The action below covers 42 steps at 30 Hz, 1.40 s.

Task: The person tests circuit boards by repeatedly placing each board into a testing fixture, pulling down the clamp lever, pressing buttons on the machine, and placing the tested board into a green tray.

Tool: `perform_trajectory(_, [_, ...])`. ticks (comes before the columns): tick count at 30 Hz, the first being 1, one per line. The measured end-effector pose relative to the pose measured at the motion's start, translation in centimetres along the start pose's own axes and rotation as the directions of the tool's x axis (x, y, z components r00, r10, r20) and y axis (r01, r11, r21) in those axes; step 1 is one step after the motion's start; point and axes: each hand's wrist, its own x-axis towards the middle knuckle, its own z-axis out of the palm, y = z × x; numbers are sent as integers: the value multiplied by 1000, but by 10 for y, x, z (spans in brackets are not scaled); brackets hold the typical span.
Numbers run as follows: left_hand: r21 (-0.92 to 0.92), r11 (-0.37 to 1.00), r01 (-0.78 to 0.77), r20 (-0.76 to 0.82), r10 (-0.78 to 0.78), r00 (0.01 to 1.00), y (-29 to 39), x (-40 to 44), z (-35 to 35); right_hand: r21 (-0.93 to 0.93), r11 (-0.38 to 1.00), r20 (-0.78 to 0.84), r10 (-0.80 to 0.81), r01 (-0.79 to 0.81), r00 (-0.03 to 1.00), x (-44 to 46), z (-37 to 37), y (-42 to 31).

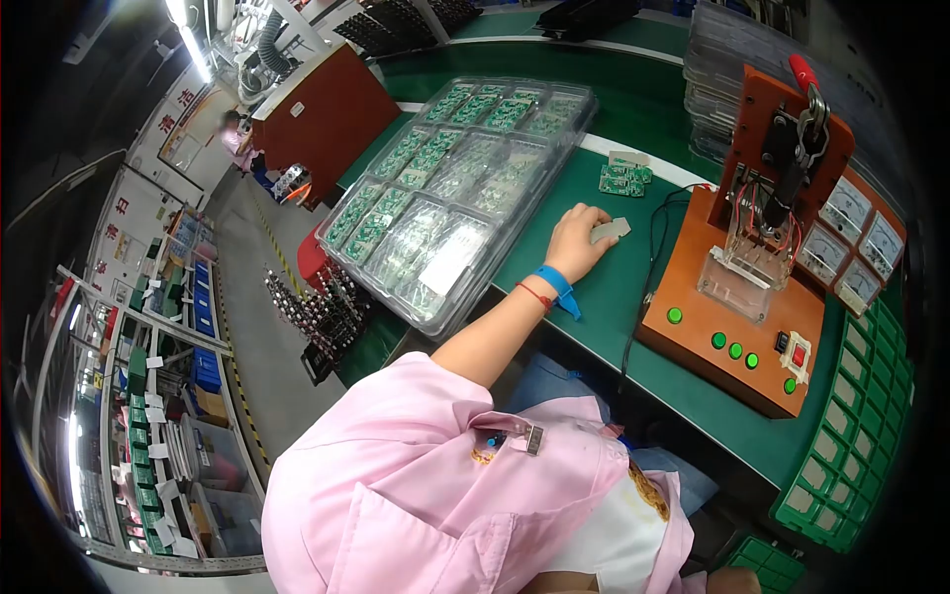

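My left hand (579,244), with a blue band at the wrist, reaches over the green table. Its fingers and thumb are closed on a small pale flat board (611,231), held just above or against the tabletop; which of these I cannot tell. Small green circuit boards (623,176) lie beyond the fingers. To the left of the hand is a clear plastic tray (432,322) with many green circuit boards in its compartments. At the bottom edge a patch of skin, seemingly my right hand (733,581), shows only in part, its fingers hidden.
An orange test fixture (683,327) with a red-handled clamp, green buttons and meters (847,210) stands to the right, a black cable beside it. Green slotted trays (856,436) hang at the table's right edge. Stacked clear trays (717,89) stand behind. A person (240,148) sits far off.
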Motion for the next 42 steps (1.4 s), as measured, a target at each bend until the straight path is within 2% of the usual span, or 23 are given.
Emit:
perform_trajectory(5, [6,1000,-7,-4,7,1000,1,0,-1,-21,1000,-54,18,-19,998,2,9,3])
perform_trajectory(11, [-81,996,26,2,-26,1000,1,0,-1,-30,999,-77,18,-21,997,3,17,5])
perform_trajectory(42, [-56,998,31,8,-31,999,3,-2,-5,-61,997,-45,49,-52,998,4,26,16])
